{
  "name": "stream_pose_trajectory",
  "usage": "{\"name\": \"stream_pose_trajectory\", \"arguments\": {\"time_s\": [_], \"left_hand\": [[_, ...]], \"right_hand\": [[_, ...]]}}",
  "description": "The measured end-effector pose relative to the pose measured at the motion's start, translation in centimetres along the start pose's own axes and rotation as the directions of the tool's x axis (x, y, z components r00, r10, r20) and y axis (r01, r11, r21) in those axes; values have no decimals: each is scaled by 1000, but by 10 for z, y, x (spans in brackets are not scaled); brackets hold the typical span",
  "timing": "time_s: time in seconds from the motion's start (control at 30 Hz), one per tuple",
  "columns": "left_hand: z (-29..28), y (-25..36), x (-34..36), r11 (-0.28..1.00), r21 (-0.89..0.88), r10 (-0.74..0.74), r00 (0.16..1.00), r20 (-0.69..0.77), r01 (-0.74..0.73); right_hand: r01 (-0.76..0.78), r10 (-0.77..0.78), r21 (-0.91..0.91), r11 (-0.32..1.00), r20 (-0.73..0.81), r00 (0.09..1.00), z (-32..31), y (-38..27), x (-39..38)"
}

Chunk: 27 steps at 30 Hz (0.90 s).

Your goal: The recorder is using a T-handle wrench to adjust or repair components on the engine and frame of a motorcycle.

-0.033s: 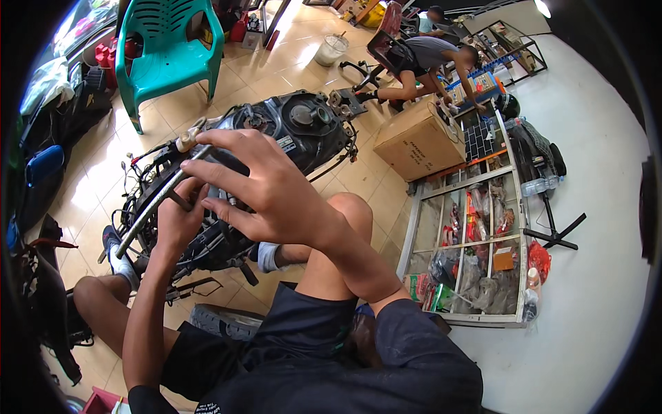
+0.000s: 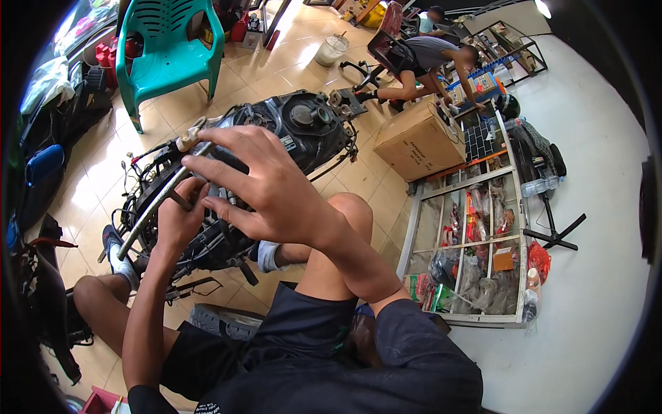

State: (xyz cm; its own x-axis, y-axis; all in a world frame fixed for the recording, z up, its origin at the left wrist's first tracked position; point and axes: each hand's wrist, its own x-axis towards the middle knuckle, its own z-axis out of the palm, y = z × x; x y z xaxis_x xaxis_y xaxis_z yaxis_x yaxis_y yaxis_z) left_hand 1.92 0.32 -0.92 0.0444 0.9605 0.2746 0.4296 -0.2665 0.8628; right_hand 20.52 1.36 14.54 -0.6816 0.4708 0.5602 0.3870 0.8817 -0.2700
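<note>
A silver T-handle wrench (image 2: 153,208) slants over a partly stripped motorcycle (image 2: 279,114) with bare frame parts and loose wiring. My left hand (image 2: 181,224) is closed around the dark stem that comes off the bar's middle. Above it, my right hand (image 2: 265,179) has its fingers spread and curved, the fingertips at the bar's upper end and the thumb apart. The stem's far end and whatever it meets are hidden behind my hands. A pale fitting (image 2: 187,140) on the motorcycle sits just past my right fingertips.
A green plastic chair (image 2: 162,72) stands beyond the motorcycle. To the right are a cardboard box (image 2: 420,141) and a glass display case (image 2: 414,259) of packaged parts. A co-worker (image 2: 438,58) bends over things behind the box. A tyre (image 2: 224,321) lies by my legs.
The wrench's bar and my right fingertips have shifted very slightly. My left hand keeps its hold on the stem.
</note>
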Motion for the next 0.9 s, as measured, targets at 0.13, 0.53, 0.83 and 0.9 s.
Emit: {"name": "stream_pose_trajectory", "arguments": {"time_s": [0.13, 0.53, 0.83, 0.9], "left_hand": [[0, 12, -3, 998, -29, 64, 998, -3, -64], [-6, 10, 5, 986, 167, 39, 995, -95, -22], [-11, 2, 8, 995, 92, 63, 985, -163, -49], [-9, 3, 5, 995, 101, 31, 990, -139, -17]], "right_hand": [[-52, 63, -119, 991, 82, 995, 2, 6, -3], [-307, 322, 213, 928, -40, 946, -29, -26, 2], [-52, 99, 231, 971, -197, 975, -2, 3, 3], [-14, 64, 218, 976, -225, 972, -1, 4, 3]]}}
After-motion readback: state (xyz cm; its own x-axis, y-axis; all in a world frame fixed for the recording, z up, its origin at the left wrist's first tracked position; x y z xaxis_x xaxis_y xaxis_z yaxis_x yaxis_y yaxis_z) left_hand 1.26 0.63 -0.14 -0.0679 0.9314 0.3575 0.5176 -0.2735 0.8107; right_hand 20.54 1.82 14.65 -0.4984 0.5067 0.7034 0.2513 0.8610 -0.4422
